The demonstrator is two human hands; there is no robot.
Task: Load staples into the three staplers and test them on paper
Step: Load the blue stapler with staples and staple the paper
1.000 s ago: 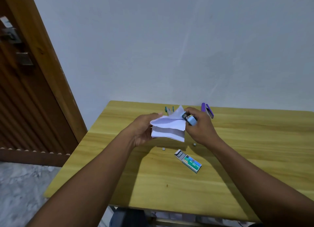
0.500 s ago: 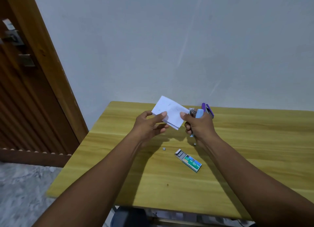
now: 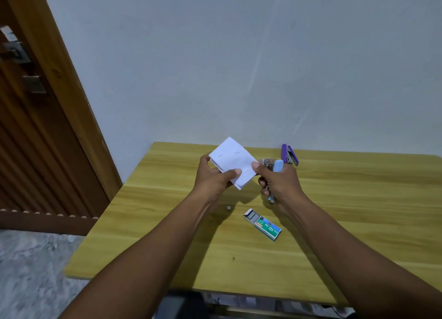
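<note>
Two bare hands up over a yellow wooden table (image 3: 358, 235). Left hand (image 3: 211, 179) pinching a folded white paper (image 3: 233, 162), thumb on top near the lower edge, fingers curled behind. Paper lifted off the table, tilted, with a few small staple marks on its face. Right hand (image 3: 281, 182) closed round a light blue stapler (image 3: 277, 166), held nearly upright, silver metal head poking out the top and just beside the right edge of the paper. Thumb of that hand touching the paper's right edge too. Bottom end of the blue stapler sticking out under the fist.

Purple stapler (image 3: 290, 154) lying on the table behind the right hand, near the wall, its top half lifted open. Third stapler hidden, cannot tell where.

Green box of staples (image 3: 263, 224) flat on the table, nearer than the hands, one end open with a grey strip of staples showing. Tiny loose bit of staples (image 3: 228, 207) on the wood to the left of the box, apart from it. Small dark speck (image 3: 234, 258) on the wood closer in. Brown wooden door (image 3: 35, 127) at the left, grey floor (image 3: 31, 271) below it.
</note>
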